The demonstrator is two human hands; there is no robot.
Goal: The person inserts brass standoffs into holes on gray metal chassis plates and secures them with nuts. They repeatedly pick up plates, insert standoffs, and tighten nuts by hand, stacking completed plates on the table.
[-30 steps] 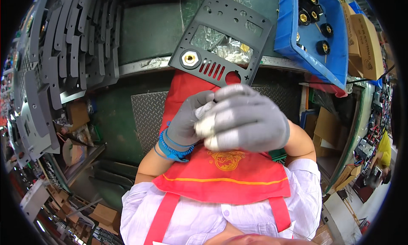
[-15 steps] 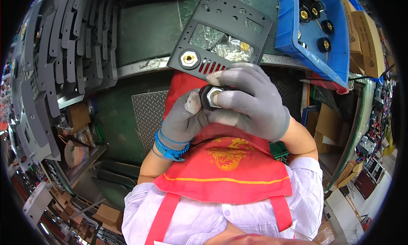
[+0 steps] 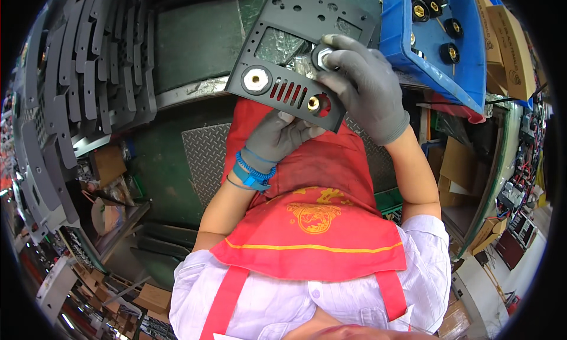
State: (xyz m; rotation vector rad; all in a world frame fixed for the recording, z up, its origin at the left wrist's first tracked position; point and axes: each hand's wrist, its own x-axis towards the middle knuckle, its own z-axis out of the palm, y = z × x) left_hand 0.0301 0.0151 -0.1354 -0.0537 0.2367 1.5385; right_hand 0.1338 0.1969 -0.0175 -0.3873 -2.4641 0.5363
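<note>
A dark grey metal panel (image 3: 307,28) with slots, round holes and cutouts lies tilted over the bench's near edge. My gloved left hand (image 3: 276,140) is under its near edge, fingertips partly hidden, closed on a brass-ended fitting (image 3: 313,103) that shows inside the panel's right round hole. Above the panel, my gloved right hand (image 3: 371,86) pinches a silver hex nut with a black washer (image 3: 322,58), up and right of that hole. Another hex nut on a black washer (image 3: 257,79) sits fastened round the left hole, with the slots between.
A blue bin (image 3: 425,62) at the right holds several black fittings with brass centres. Grey metal panels (image 3: 88,56) stand stacked at the left. Cardboard boxes (image 3: 508,51) stand beyond the bin. The bench's metal edge (image 3: 189,95) runs in front of me.
The nut and washer have come apart from the fitting. My right hand carried them up over the panel. My left hand moved under the panel, and the fitting now shows in its hole.
</note>
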